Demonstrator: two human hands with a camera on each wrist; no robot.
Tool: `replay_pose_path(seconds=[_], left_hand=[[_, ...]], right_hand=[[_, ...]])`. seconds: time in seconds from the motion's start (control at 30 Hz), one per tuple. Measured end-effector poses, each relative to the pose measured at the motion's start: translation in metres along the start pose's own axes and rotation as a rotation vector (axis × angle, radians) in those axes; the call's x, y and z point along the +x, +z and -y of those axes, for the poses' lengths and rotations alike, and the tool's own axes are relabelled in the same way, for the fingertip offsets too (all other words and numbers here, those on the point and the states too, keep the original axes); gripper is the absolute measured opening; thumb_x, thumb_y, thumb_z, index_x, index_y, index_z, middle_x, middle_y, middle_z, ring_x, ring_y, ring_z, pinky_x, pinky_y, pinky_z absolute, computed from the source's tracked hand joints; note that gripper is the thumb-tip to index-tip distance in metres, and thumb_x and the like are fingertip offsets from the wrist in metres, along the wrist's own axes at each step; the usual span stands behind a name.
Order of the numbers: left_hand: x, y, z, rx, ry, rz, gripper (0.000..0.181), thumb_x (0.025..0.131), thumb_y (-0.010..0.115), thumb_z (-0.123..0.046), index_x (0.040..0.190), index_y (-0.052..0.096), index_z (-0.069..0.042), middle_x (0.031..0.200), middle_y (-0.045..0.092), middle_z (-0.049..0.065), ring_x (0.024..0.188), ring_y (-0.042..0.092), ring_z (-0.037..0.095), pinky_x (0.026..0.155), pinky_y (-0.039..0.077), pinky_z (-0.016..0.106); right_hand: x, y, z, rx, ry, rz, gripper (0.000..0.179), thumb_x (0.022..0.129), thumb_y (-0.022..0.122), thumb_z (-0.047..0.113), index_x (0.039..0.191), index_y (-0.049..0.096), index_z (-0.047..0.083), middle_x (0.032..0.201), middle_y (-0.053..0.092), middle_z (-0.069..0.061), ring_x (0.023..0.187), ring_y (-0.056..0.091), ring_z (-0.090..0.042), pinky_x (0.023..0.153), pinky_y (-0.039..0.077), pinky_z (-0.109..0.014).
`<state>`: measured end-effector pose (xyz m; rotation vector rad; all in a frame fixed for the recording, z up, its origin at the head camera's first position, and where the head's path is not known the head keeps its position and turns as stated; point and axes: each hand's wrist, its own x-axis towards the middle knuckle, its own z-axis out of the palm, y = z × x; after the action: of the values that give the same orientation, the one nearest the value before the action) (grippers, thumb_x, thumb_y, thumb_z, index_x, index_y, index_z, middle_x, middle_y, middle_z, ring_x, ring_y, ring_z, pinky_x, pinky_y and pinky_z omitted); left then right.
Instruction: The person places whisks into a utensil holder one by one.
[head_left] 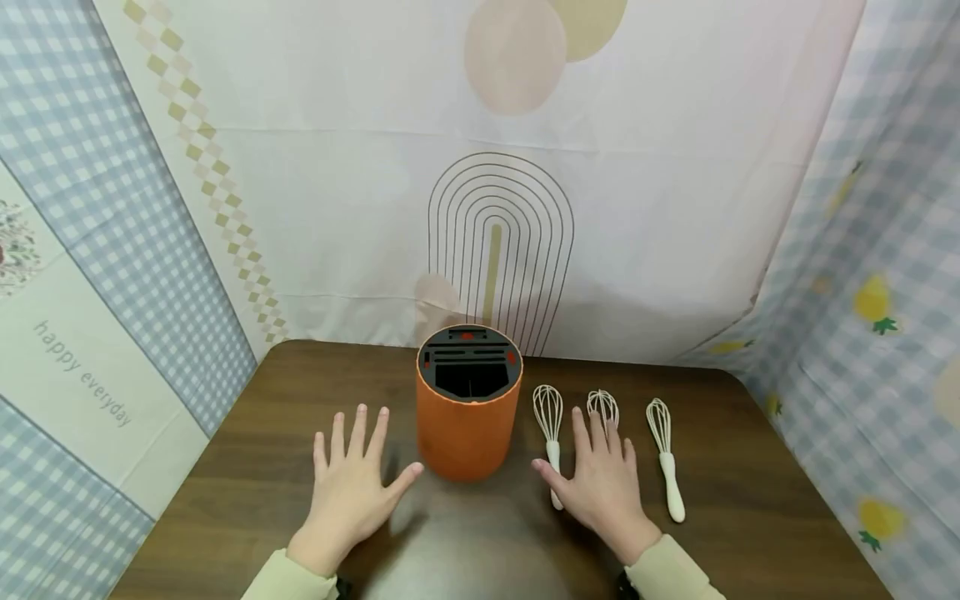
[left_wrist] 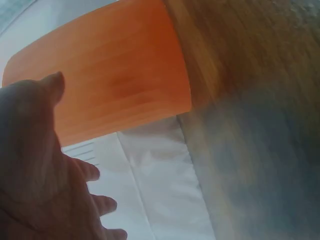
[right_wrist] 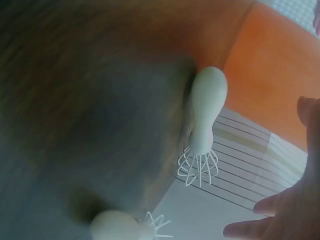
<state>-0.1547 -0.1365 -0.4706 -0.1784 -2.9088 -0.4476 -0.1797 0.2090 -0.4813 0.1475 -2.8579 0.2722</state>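
Note:
An orange round holder (head_left: 465,433) with a black slotted top stands upright on the table. To its right lie three cream whisks: a left whisk (head_left: 549,412), a middle whisk (head_left: 602,403) and a right whisk (head_left: 666,458). My left hand (head_left: 352,483) is spread with straight fingers, left of the holder and holding nothing. With fingers also spread, my right hand (head_left: 600,483) hovers over the middle whisk and hides its handle. Its thumb overlaps the left whisk's handle in the head view. In the right wrist view a whisk handle (right_wrist: 209,95) shows near the holder.
The dark wooden table (head_left: 262,433) ends at a white patterned cloth (head_left: 345,208) hanging behind it. Blue checked cloth (head_left: 97,125) hangs on the left, and checked cloth with yellow fruit (head_left: 877,400) on the right.

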Motion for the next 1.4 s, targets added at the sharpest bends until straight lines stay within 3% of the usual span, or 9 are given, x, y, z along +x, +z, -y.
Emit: replay_pose_path(seconds=[0.1, 0.27, 0.43, 0.53, 0.77, 1.13, 1.3, 1.4], left_hand=[[0.003, -0.001, -0.001, -0.095, -0.015, 0.019, 0.093, 0.087, 0.035, -0.077, 0.157, 0.009, -0.023, 0.160, 0.007, 0.015, 0.144, -0.002, 0.043, 0.108, -0.002, 0.065], [0.011, -0.004, -0.003, -0.335, -0.022, 0.042, 0.082, 0.092, 0.044, -0.065, 0.156, 0.007, -0.029, 0.160, 0.010, 0.011, 0.145, 0.003, 0.040, 0.110, 0.002, 0.062], [0.017, -0.009, -0.010, -0.617, 0.008, 0.014, 0.071, 0.097, 0.046, -0.054, 0.155, 0.010, -0.033, 0.160, 0.015, 0.000, 0.145, 0.014, 0.030, 0.111, 0.016, 0.059], [0.021, -0.011, -0.015, -0.756, 0.003, 0.002, 0.067, 0.098, 0.047, -0.051, 0.154, 0.013, -0.037, 0.158, 0.018, -0.005, 0.144, 0.019, 0.024, 0.110, 0.021, 0.056], [0.034, -0.013, -0.026, -1.020, 0.038, -0.031, 0.065, 0.099, 0.051, -0.040, 0.154, 0.019, -0.027, 0.156, 0.024, 0.005, 0.142, 0.025, 0.025, 0.112, 0.024, 0.048], [0.055, -0.013, -0.037, -1.173, 0.064, -0.100, 0.056, 0.101, 0.051, -0.032, 0.151, 0.030, -0.018, 0.150, 0.037, 0.008, 0.138, 0.034, 0.024, 0.111, 0.028, 0.043], [0.061, -0.015, -0.041, -1.178, 0.069, -0.096, 0.057, 0.101, 0.051, -0.031, 0.151, 0.030, -0.014, 0.150, 0.036, 0.008, 0.136, 0.036, 0.024, 0.109, 0.032, 0.044], [0.060, -0.026, -0.046, -1.163, 0.053, -0.089, 0.059, 0.101, 0.051, -0.029, 0.152, 0.029, -0.010, 0.151, 0.034, 0.011, 0.137, 0.035, 0.028, 0.109, 0.032, 0.045]], right_hand=[[0.002, 0.000, 0.000, 0.098, 0.031, 0.027, 0.105, 0.080, 0.039, 0.082, 0.154, 0.024, 0.009, 0.150, 0.033, -0.023, 0.135, 0.030, -0.046, 0.102, 0.028, -0.065], [0.007, -0.002, -0.002, 0.321, 0.158, 0.116, 0.106, 0.079, 0.042, 0.083, 0.154, 0.023, 0.010, 0.151, 0.034, -0.020, 0.132, 0.037, -0.043, 0.096, 0.037, -0.062], [0.012, -0.003, -0.004, 0.503, 0.265, 0.154, 0.096, 0.081, 0.051, 0.076, 0.151, 0.028, 0.012, 0.141, 0.046, -0.020, 0.123, 0.050, -0.037, 0.093, 0.042, -0.055], [0.012, -0.003, -0.005, 0.570, 0.298, 0.168, 0.092, 0.082, 0.054, 0.073, 0.149, 0.030, 0.013, 0.136, 0.051, -0.019, 0.119, 0.053, -0.034, 0.092, 0.044, -0.052], [0.013, -0.002, -0.004, 0.633, 0.316, 0.189, 0.093, 0.083, 0.052, 0.072, 0.147, 0.032, 0.008, 0.131, 0.054, -0.022, 0.113, 0.058, -0.032, 0.090, 0.047, -0.049], [0.016, 0.003, -0.002, 0.692, 0.326, 0.226, 0.097, 0.082, 0.054, 0.072, 0.144, 0.035, 0.000, 0.124, 0.059, -0.021, 0.107, 0.061, -0.031, 0.088, 0.048, -0.047], [0.016, 0.008, -0.001, 0.818, 0.364, 0.257, 0.094, 0.084, 0.061, 0.064, 0.143, 0.033, -0.003, 0.123, 0.058, -0.024, 0.094, 0.065, -0.025, 0.075, 0.055, -0.039], [0.017, 0.011, 0.001, 0.849, 0.389, 0.270, 0.090, 0.085, 0.065, 0.058, 0.143, 0.035, -0.003, 0.123, 0.058, -0.024, 0.096, 0.064, -0.025, 0.072, 0.055, -0.037]])
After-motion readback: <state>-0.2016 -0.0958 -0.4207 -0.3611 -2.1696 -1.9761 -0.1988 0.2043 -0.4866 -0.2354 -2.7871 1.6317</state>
